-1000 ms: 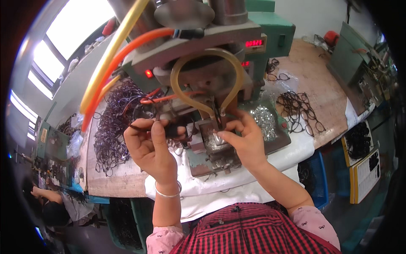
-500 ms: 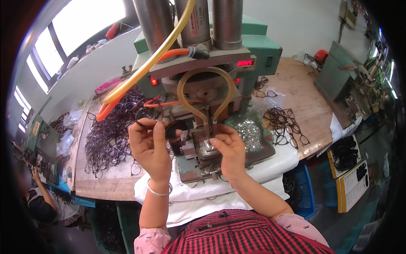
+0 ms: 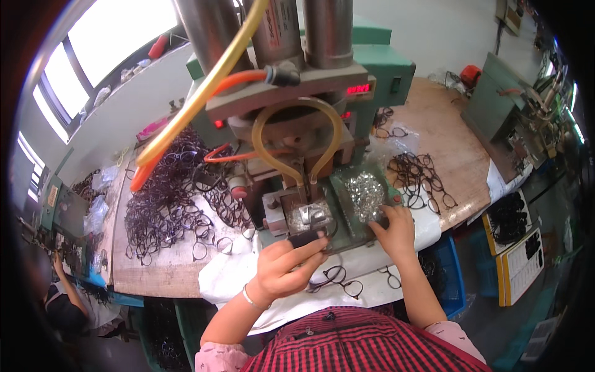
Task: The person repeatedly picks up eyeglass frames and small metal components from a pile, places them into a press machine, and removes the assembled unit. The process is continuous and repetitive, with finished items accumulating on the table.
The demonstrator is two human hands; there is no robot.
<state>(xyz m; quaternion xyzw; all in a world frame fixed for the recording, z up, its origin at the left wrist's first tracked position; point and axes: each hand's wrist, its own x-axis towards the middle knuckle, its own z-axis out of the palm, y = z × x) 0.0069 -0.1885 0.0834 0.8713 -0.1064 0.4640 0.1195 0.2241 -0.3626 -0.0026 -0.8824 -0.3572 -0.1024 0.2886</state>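
Note:
In front of the press, my left hand (image 3: 286, 268) is closed, a black sleeve (image 3: 306, 239) on one finger. It seems to pinch a dark eyeglass frame (image 3: 333, 227), whose thin rim shows against the metal fixture (image 3: 310, 214); most of it is hidden. Over to the right, my right hand (image 3: 396, 233) reaches to the near edge of a heap of small shiny metal pieces (image 3: 364, 193) on a green tray. Its thumb and fingers are bent and apart, with nothing visible between them. Another eyeglass frame (image 3: 352, 289) lies on the white cloth below my left hand.
The green press (image 3: 266, 92) towers ahead, with yellow tubing (image 3: 259, 127) looping over the fixture. Heaped eyeglass frames (image 3: 164, 204) cover the table at left; a smaller pile (image 3: 421, 177) sits right. A blue crate (image 3: 447, 279) stands below the right edge. Another person (image 3: 65, 297) works far left.
My left hand has come down and right, from beside the press to just before the fixture. My right hand has left the fixture and moved right to the metal pieces.

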